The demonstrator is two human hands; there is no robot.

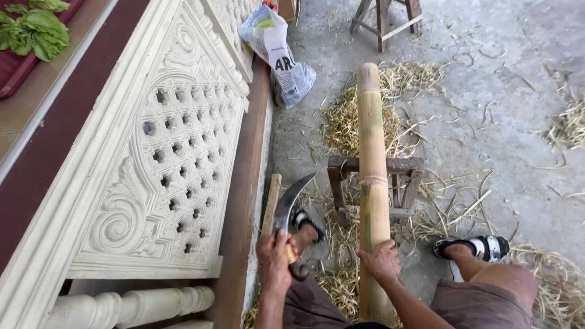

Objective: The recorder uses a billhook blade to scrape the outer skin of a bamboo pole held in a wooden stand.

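Nearest the camera, the person is sitting with knees apart in brown shorts (481, 304), and both bare hands are working low in the frame. The left hand (274, 259) is closing its fingers (281, 242) fully around the handle of a curved knife (289, 201), whose dark blade is arching up and to the right, away from the body. The right hand (381, 261) is resting on a thick bamboo pole (372, 176), its fingers wrapping loosely over the pole's left side rather than clenching it. The pole is running from between the person's legs straight away from the camera, green low down and pale yellow further up, and it is lying across a small wooden stand (402, 183) that is propping it off the floor. The left foot is wearing a black sandal (304, 220) just behind the knife blade, while the right foot is sitting in a black and white sandal (484, 247) well to the right of the pole. Bamboo shavings (347, 119) are lying scattered over the concrete floor (512, 79) around the stand and beyond it. To the left, an ornate pale carved panel (164, 164) is leaning beside the work. Farther off, a white plastic bag (280, 58) is sitting by the panel's far end, and the legs of a wooden stool (384, 21) are standing past the pole's tip. Green leaves (33, 30) are showing in the far left corner.
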